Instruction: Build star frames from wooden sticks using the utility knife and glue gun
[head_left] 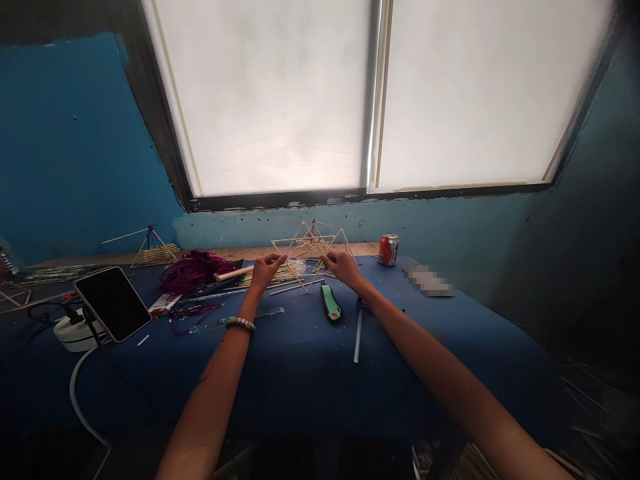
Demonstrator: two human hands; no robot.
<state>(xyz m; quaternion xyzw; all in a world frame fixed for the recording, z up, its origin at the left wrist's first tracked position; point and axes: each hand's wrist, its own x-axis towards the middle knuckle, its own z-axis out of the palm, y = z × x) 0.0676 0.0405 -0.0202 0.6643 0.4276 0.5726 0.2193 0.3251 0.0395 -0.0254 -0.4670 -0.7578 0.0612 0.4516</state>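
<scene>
A star-shaped frame of thin pale wooden sticks (305, 248) stands on the blue-covered table (280, 373), its lower point near the table. My left hand (267, 270) grips the frame's left side, with a beaded bracelet (241, 325) on that wrist. My right hand (345, 268) grips its right side. Just below my right hand lies a green and black utility knife (331, 303). A pale wooden dowel (234, 274) lies close to my left hand, and several loose sticks lie under the frame.
A dark tablet (113, 303) leans at the left beside a tangle of magenta cord (195, 272). A small stick structure (155, 251) stands at the back left. A soda can (389, 249) stands at the back right, and a white cable (75, 393) runs off the table's left side.
</scene>
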